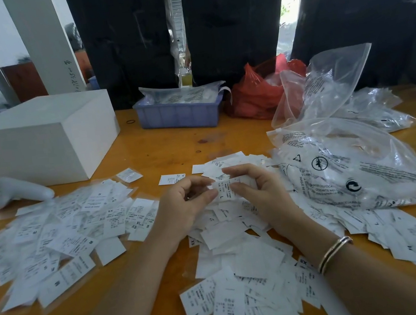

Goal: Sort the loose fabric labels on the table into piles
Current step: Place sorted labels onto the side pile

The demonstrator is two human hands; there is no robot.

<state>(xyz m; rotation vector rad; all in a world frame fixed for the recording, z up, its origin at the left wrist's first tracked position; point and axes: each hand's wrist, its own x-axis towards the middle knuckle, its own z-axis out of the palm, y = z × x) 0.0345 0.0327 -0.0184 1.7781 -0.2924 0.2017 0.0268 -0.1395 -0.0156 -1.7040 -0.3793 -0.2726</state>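
Note:
White fabric size labels lie in heaps on the orange table [172, 146]. One spread pile [58, 235] lies at the left. A bigger heap [246, 268] runs down the middle under my forearms. More labels [409, 234] lie at the right. Above the middle heap both hands meet on one label marked L [224, 188]. My left hand [184, 204] pinches its left edge between thumb and forefinger. My right hand [255, 190] grips its right side with curled fingers.
A white box [43, 137] and a white handheld device [20, 191] sit at the left. A blue tray [180, 112] with bagged items, a red bag [254, 93] and clear printed plastic bags [346, 162] stand behind and to the right. Black wrapped bundles [234, 22] line the back.

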